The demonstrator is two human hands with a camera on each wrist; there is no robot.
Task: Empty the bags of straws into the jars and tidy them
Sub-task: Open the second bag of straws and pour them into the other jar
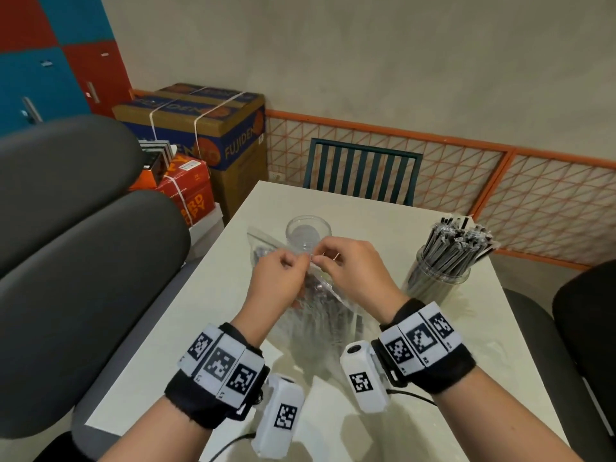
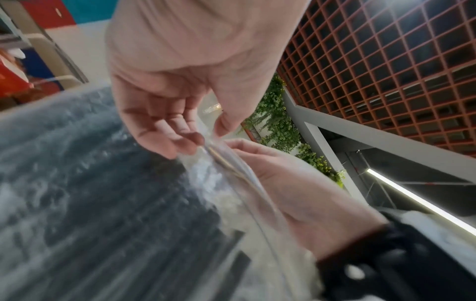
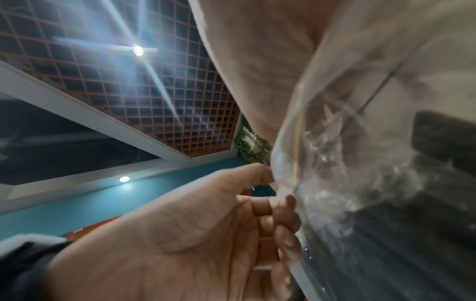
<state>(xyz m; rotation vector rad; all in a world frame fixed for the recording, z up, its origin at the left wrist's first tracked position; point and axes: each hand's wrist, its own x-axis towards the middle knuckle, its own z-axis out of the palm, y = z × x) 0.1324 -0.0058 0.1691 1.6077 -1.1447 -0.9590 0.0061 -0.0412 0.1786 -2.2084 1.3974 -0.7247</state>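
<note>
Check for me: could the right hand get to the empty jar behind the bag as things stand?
Probably yes, once freed. The right hand and left hand both pinch the bag top; the empty jar stands just beyond, nothing between.

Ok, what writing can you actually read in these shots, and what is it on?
"FUJIDEN": on the side of the big strapped cardboard box against the wall, printed again on its top.
"RD" over "PY": on the red box below it, the rest cut off by a strap.
The wristbands carry only black-and-white square codes, no words.
Both wrist views: nothing readable.
</note>
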